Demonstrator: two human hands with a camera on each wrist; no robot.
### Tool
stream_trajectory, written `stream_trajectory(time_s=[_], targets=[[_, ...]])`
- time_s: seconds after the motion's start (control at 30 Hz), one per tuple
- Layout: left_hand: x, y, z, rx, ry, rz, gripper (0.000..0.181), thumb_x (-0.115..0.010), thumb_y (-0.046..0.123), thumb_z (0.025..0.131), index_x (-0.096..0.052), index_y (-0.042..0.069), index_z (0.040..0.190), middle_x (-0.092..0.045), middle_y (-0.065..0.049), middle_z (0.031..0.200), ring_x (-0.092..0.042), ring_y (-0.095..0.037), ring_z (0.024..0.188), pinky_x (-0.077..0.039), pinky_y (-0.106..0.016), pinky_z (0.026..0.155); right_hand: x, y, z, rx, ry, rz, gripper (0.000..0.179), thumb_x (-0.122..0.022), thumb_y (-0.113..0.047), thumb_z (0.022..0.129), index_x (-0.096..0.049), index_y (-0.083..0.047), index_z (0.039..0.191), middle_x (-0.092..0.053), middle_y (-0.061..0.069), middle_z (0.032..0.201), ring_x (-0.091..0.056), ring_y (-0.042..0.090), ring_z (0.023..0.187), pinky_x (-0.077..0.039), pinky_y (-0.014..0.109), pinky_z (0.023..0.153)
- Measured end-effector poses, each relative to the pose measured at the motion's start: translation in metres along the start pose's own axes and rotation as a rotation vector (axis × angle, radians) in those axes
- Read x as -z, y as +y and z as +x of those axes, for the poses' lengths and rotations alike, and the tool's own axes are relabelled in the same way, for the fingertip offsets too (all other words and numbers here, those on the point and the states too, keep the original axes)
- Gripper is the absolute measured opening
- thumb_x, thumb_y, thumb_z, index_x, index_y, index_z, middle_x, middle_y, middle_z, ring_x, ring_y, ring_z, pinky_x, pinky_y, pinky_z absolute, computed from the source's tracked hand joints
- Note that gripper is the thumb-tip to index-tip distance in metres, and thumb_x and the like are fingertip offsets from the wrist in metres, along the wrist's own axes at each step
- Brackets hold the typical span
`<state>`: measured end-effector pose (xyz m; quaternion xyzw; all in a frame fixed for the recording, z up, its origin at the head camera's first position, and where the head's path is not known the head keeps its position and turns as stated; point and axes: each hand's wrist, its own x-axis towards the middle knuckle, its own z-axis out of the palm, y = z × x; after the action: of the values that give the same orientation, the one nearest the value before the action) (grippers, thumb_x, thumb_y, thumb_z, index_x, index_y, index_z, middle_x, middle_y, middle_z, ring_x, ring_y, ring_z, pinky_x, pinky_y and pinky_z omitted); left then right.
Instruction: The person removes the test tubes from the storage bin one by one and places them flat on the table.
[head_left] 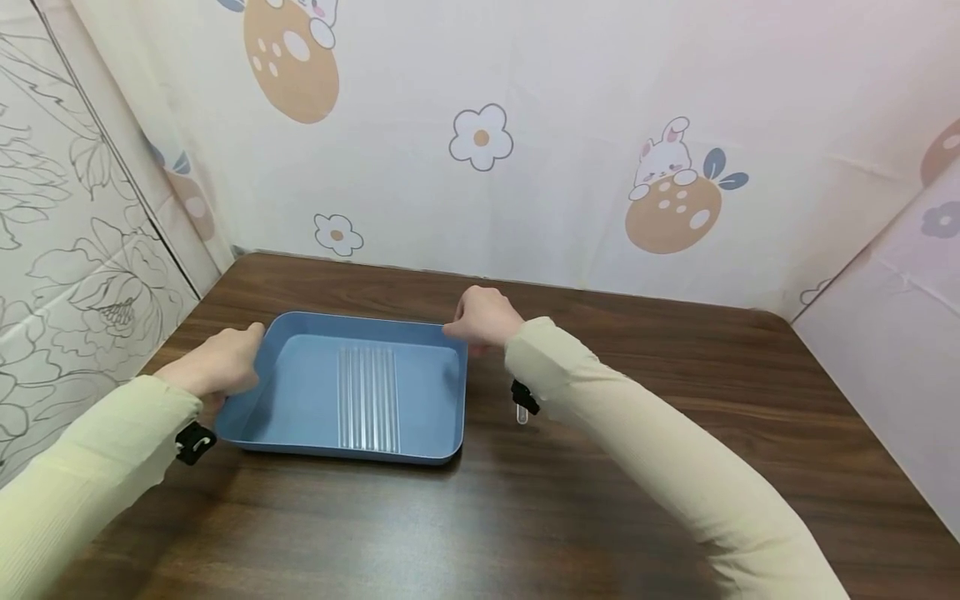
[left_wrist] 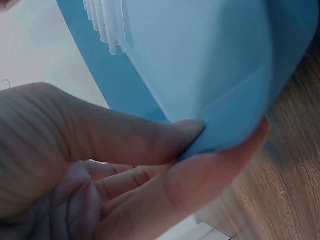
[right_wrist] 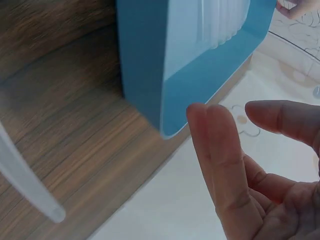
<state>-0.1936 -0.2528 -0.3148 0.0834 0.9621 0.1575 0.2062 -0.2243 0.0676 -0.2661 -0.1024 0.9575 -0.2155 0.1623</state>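
A shallow blue tray (head_left: 300, 400) rests on the wooden table, left of the middle. Inside it several clear test tubes (head_left: 367, 400) lie side by side. At the tray's left side my left hand (head_left: 221, 361) pinches the wall between thumb and fingers, as the left wrist view shows. By the far right corner is my right hand (head_left: 486, 318). The right wrist view shows its thumb and fingers apart, a small gap off the rim, holding nothing. One clear tube (head_left: 522, 414) lies on the table right of the tray, mostly hidden under the right wrist.
The brown wooden table (head_left: 660, 467) runs along a patterned curtain (head_left: 555, 192) at the back. More patterned cloth (head_left: 82, 217) hangs at the left side. Each wrist carries a small black band or mount.
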Motion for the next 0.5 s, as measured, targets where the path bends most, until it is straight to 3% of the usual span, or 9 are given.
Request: stream_trajectory(time_s=[0.17, 0.33, 0.5], targets=[[0.0, 0.0, 0.0, 0.006, 0.005, 0.01, 0.069, -0.046, -0.009, 0.079, -0.012, -0.023, 0.137, -0.052, -0.042, 0.097, -0.059, -0.019, 0.05, -0.043, -0.025, 0.038, -0.008, -0.015, 0.002, 0.031, 0.0, 0.011, 0.04, -0.061, -0.02, 0.09, -0.052, -0.011, 0.052, -0.05, -0.001, 0.045, -0.071, 0.025, 0.065, -0.057, 0.028, 0.073], [0.0, -0.002, -0.002, -0.002, 0.008, -0.011, 0.063, -0.045, -0.009, 0.08, -0.015, -0.022, 0.134, -0.055, -0.036, 0.088, -0.056, -0.018, 0.043, -0.044, -0.025, 0.037, -0.018, -0.03, 0.004, 0.046, -0.012, -0.007, 0.049, -0.06, -0.017, 0.089, -0.034, -0.015, 0.048, -0.032, -0.006, 0.039, -0.071, 0.024, 0.066, -0.054, 0.025, 0.057], [-0.001, -0.003, -0.003, -0.005, 0.008, -0.018, 0.06, -0.046, -0.009, 0.079, -0.018, -0.022, 0.131, -0.055, -0.037, 0.09, -0.056, -0.021, 0.048, -0.043, -0.026, 0.037, -0.031, -0.041, 0.006, 0.054, -0.034, -0.008, 0.039, -0.06, -0.015, 0.088, -0.038, -0.013, 0.056, -0.037, -0.003, 0.042, -0.071, 0.029, 0.07, -0.042, 0.02, 0.045]])
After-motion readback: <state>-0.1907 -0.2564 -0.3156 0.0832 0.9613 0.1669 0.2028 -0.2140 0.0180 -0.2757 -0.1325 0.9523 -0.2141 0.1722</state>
